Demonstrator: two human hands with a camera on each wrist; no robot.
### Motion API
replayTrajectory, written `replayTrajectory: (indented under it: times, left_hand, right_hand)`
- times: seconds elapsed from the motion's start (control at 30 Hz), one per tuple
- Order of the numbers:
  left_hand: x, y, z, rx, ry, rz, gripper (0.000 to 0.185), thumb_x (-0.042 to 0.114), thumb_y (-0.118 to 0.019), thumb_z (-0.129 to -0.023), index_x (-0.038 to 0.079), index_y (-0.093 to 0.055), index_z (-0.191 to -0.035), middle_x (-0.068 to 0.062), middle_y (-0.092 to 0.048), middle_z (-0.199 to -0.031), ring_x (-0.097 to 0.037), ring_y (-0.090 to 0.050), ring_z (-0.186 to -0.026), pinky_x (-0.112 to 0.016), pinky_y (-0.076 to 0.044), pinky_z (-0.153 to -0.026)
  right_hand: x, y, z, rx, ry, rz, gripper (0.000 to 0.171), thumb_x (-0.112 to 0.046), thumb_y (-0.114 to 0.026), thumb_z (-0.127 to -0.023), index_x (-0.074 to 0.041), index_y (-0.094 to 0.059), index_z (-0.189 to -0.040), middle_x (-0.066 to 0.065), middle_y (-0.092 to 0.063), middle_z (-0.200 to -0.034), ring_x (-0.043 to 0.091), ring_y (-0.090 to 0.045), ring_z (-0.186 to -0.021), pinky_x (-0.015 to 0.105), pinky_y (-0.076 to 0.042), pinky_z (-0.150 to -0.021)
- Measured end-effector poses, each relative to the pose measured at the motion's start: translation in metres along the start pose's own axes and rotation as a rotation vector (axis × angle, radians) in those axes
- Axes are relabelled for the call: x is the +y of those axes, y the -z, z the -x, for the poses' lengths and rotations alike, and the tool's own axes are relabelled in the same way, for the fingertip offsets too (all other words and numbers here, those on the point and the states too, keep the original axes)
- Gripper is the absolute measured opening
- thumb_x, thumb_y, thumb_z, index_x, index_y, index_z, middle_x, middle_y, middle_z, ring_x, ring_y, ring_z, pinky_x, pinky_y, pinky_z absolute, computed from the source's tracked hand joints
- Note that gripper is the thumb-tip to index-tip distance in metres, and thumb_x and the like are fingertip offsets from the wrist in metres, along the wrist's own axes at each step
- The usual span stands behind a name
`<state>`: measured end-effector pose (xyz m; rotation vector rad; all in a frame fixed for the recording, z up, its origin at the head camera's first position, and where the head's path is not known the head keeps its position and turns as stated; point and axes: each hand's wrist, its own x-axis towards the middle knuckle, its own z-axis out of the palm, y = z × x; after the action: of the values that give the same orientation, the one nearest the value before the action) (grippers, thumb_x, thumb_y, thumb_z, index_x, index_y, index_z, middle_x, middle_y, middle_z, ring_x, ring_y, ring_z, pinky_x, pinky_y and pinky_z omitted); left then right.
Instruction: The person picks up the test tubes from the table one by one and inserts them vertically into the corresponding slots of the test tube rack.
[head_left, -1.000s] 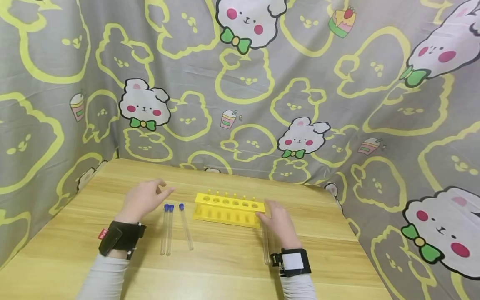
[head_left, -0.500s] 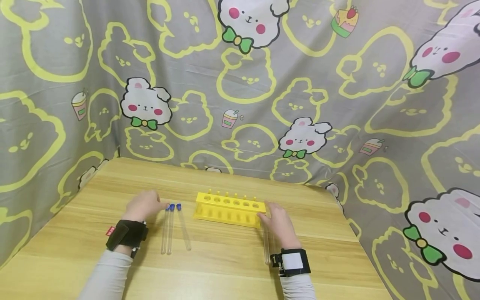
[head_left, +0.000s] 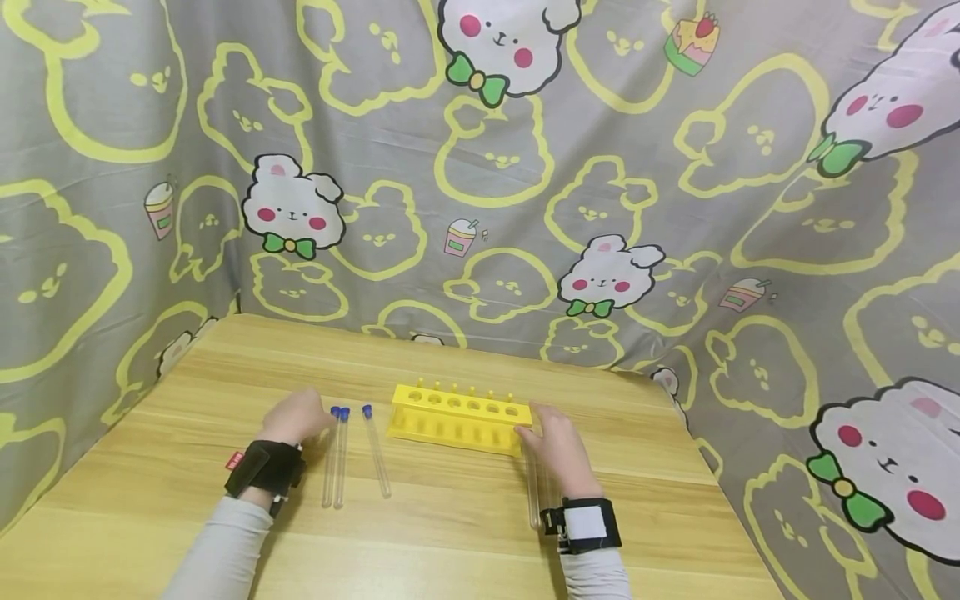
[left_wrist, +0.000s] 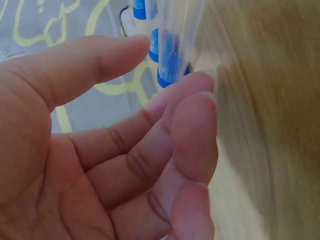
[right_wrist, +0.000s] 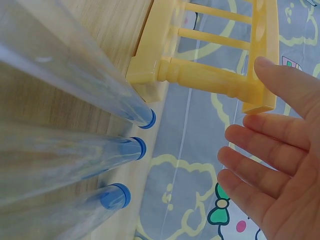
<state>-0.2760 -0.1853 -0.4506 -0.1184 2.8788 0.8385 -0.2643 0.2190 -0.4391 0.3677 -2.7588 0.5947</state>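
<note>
The person's left hand (head_left: 298, 417) is lying low over the light wooden table (head_left: 450, 533), just beside the blue-capped ends of two clear glass test tubes (head_left: 335, 457) that are lying side by side on the wood, touching each other. In the left wrist view the fingers (left_wrist: 187, 130) of this hand are only gently bent and the thumb is stretching toward the blue caps (left_wrist: 167, 60); the fingertips are reaching the caps, but nothing is being held between them. A third clear test tube with a blue cap (head_left: 376, 451) is lying a little to the right of the pair, apart from it and slightly slanted. Between the two hands the yellow plastic test tube rack with a row of round holes (head_left: 459, 417) is standing upright on the table. The right hand (head_left: 557, 446) is resting at the right end of this rack, with the fingers (right_wrist: 260, 165) nearly straight and spread; they are holding nothing, and I cannot tell if they are touching the rack. More clear tubes (head_left: 533, 492) are lying under and beside the right hand. Both wrists are wearing black straps, and a grey cloth printed with white rabbits and yellow outlines (head_left: 675, 208) is hanging behind the table
</note>
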Motion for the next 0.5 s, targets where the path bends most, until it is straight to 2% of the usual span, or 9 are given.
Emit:
replayTrajectory:
  times: [0.2, 0.5]
  left_hand:
    - [0.0003, -0.0047, -0.0006, -0.035, 0.014, -0.014, 0.031, 0.026, -0.064, -0.083, 0.014, -0.05, -0.059, 0.004, -0.046, -0.046, -0.009, -0.041, -0.041, -0.022, -0.028, -0.042]
    - [0.0048, -0.0037, 0.0032, -0.056, 0.027, -0.005, 0.031, 0.026, -0.063, -0.084, 0.009, -0.057, -0.059, 0.002, -0.049, -0.045, -0.01, -0.042, -0.041, -0.023, -0.031, -0.044]
  right_hand:
    - [0.0002, 0.0002, 0.0006, 0.003, -0.002, 0.004, 0.05, -0.024, -0.071, -0.088, 0.007, -0.058, -0.126, 0.027, -0.062, -0.125, 0.042, -0.059, -0.117, 0.051, -0.048, -0.099]
    - [0.0005, 0.0003, 0.0002, 0.004, 0.005, 0.007, 0.05, -0.024, -0.071, -0.088, 0.006, -0.058, -0.126, 0.027, -0.062, -0.125, 0.042, -0.059, -0.117, 0.051, -0.048, -0.099]
